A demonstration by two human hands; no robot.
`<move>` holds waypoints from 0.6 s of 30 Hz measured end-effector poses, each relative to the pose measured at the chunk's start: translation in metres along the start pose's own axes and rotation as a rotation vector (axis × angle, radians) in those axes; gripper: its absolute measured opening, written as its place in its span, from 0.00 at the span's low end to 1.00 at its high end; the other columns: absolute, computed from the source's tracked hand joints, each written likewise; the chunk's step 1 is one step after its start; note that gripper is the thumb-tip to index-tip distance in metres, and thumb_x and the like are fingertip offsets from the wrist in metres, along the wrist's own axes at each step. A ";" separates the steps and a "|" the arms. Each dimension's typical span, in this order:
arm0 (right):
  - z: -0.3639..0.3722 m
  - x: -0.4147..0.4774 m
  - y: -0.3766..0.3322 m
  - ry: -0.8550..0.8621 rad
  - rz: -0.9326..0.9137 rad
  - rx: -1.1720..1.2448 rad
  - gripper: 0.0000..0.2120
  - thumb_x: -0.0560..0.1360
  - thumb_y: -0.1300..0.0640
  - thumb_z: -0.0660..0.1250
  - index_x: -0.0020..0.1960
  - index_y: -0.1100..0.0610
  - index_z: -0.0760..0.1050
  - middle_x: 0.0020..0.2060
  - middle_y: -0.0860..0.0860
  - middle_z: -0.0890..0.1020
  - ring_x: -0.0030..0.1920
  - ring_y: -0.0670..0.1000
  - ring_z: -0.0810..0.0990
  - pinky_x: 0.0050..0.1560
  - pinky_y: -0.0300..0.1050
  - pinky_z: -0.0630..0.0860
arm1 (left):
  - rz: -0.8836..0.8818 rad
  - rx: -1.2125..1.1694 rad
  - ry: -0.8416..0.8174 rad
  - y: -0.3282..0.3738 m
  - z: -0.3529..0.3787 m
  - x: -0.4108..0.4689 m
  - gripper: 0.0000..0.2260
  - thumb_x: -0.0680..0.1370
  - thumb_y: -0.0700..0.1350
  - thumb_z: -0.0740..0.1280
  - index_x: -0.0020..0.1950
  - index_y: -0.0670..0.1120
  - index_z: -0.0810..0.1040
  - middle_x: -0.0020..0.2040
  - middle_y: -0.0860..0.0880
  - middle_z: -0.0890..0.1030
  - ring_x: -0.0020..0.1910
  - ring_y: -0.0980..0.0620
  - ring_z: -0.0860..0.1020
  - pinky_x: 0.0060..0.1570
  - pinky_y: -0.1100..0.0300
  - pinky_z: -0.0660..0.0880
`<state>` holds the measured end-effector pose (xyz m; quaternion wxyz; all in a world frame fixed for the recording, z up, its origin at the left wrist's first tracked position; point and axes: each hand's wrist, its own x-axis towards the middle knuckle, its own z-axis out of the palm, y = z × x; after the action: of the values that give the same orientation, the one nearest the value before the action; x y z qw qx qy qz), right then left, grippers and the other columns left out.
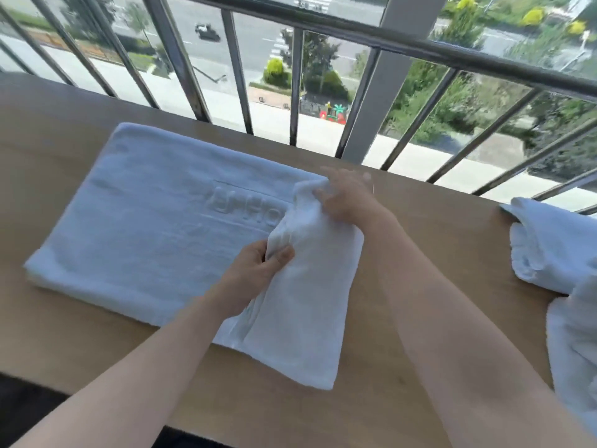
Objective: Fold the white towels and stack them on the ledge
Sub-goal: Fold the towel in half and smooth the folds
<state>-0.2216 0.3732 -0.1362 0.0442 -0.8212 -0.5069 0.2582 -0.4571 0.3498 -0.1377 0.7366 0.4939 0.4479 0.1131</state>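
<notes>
Centrally, head view: white towel (145, 227) lies flat on the wooden ledge (64, 334), long side running L to R; raised lettering (245, 211) shows near its middle, partly covered by the lifted end. R end of the towel is raised off the wood as a flap (307, 318); its near corner reaches the ledge's front edge.

L hand (258, 263) grips the flap's near-centre edge; thumb on top, fingers curled under the cloth. R hand (345, 198) holds the flap's far corner, fingers bunched round the fabric; this hand is blurred, so the exact finger layout can't be told. Both forearms are bare and come in from the bottom of the frame.

At R, well apart from the flat towel, a loose heap of white towels (555, 247) sits on the ledge, unfolded and rumpled; part runs out of frame. Behind the ledge stands a dark metal railing (420, 46) w/ upright bars; a road and trees show through it, far below.
</notes>
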 end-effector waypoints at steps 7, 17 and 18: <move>-0.002 0.016 -0.087 0.274 -0.075 0.167 0.11 0.80 0.48 0.62 0.56 0.53 0.77 0.52 0.54 0.81 0.59 0.59 0.76 0.60 0.54 0.66 | -0.011 -0.110 0.014 0.018 -0.087 -0.016 0.10 0.80 0.48 0.68 0.56 0.45 0.82 0.49 0.45 0.86 0.47 0.46 0.85 0.40 0.59 0.80; 0.018 0.079 -0.268 0.419 -0.125 0.121 0.11 0.82 0.49 0.56 0.59 0.51 0.72 0.50 0.55 0.76 0.58 0.60 0.71 0.52 0.51 0.57 | -0.088 -0.346 0.033 0.075 -0.258 -0.031 0.17 0.75 0.50 0.70 0.59 0.41 0.81 0.53 0.40 0.85 0.50 0.42 0.85 0.42 0.52 0.82; 0.022 0.087 -0.284 0.409 -0.116 0.124 0.11 0.81 0.50 0.56 0.59 0.51 0.72 0.50 0.55 0.76 0.58 0.59 0.71 0.52 0.51 0.57 | -0.095 -0.362 0.037 0.078 -0.275 -0.031 0.16 0.75 0.49 0.70 0.58 0.42 0.81 0.53 0.40 0.85 0.49 0.43 0.85 0.40 0.54 0.82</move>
<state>-0.4315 0.5807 -0.0927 0.2111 -0.8217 -0.5170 0.1139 -0.6653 0.5411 -0.0866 0.8096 0.3294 0.4566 0.1662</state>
